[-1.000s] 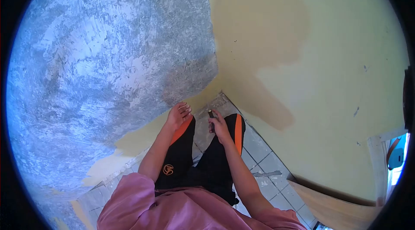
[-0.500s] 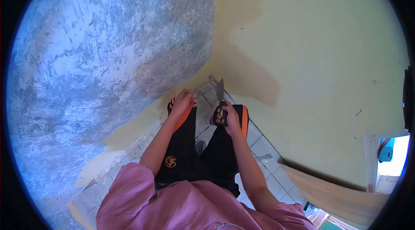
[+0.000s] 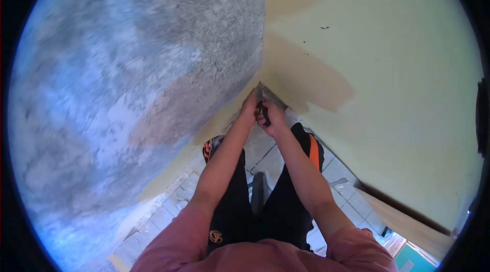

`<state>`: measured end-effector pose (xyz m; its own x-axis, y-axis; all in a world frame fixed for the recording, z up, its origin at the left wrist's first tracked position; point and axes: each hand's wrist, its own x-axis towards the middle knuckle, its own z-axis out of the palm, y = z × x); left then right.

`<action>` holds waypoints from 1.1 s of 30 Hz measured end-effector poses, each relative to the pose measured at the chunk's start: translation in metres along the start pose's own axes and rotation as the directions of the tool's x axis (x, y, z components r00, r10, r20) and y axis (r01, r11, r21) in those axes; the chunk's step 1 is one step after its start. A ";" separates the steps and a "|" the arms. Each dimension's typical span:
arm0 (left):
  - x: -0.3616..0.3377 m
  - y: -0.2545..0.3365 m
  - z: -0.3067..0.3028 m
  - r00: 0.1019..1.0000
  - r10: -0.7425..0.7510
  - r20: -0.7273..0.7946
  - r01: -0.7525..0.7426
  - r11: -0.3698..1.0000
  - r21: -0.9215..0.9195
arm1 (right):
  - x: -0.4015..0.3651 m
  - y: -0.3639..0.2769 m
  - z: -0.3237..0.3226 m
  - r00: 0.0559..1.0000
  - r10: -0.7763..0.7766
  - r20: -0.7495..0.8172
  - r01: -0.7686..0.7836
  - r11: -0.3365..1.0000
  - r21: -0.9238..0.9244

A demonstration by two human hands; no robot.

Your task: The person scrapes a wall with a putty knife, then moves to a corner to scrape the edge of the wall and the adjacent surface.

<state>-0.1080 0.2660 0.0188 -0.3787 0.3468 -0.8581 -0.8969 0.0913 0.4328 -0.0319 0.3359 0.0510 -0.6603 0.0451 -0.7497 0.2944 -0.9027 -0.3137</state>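
A putty knife [image 3: 260, 89] with a dark handle points up toward the corner where two walls meet. My right hand [image 3: 272, 116] is wrapped round its handle. Close against the blade's left side is my left hand [image 3: 249, 106], its fingers partly hidden behind the tool, so their grip cannot be made out. To the left rises a wall with a rough grey-white coating [image 3: 153, 67]. The pale green wall [image 3: 398, 83] stands on the right, with brownish patches beside the corner.
Light floor tiles [image 3: 339, 172] with dark joints lie below, between and beside my legs in black trousers [image 3: 229, 210]. A wooden board [image 3: 398, 221] runs along the foot of the right wall. A green item [image 3: 418, 256] is at the lower right.
Both hands have moved forward toward the corner and close together, the right one carrying the putty knife. The view has shifted, and the bright opening at the right is gone.
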 end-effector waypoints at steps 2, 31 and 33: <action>0.012 -0.003 -0.006 0.998 -0.058 0.002 0.058 0.993 -0.101 | 0.009 -0.001 0.006 0.999 0.015 0.038 -0.015 1.000 -0.005; 0.038 0.017 -0.008 0.979 0.159 -0.128 -0.151 0.986 0.071 | 0.039 -0.004 0.036 0.965 -0.227 -0.129 0.209 0.968 -0.141; 0.042 0.013 -0.009 0.978 0.176 -0.108 -0.172 0.984 0.042 | 0.044 -0.002 0.031 0.961 -0.255 -0.108 0.226 0.947 -0.230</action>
<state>-0.1378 0.2728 -0.0138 -0.5529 0.2547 -0.7933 -0.8079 0.0690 0.5852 -0.0832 0.3263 0.0367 -0.6350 0.3200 -0.7031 0.2883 -0.7463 -0.6000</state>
